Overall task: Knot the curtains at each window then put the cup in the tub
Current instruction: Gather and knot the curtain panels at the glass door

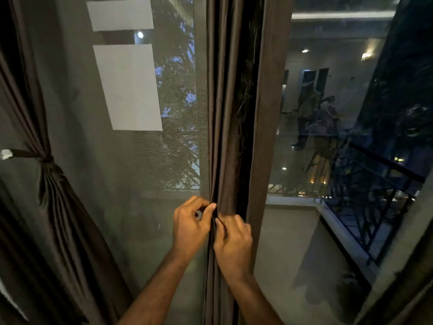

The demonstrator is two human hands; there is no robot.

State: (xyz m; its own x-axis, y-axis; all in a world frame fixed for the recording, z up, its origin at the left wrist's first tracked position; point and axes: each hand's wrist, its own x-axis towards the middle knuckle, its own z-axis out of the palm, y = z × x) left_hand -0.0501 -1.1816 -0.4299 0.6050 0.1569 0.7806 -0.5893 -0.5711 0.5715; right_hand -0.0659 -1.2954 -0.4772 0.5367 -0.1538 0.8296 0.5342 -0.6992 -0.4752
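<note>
Brown cloth is what both your hands are working on: the gathered curtain [225,137] hangs straight down the middle of the window, and you hold it low on its length. Your left hand [191,227] sits on its left edge, fingers curled in, thumb and forefinger pinching a fold of the cloth. Your right hand [233,242] is just beside it and slightly lower, its fingers curled round the folds on the curtain's front, so that the two hands nearly touch across the fabric. The curtain runs on above your hands to the top of the view and below them between your forearms. To its left is a mesh screen [178,148] with two pale rectangular patches [131,87] on it. Further left, well apart from your hands, a second curtain [54,184] is already cinched at mid-height by a tie [30,154]. To the right of the held curtain, a glass pane [328,160] shows a balcony railing [375,188] and dim reflections.
</note>
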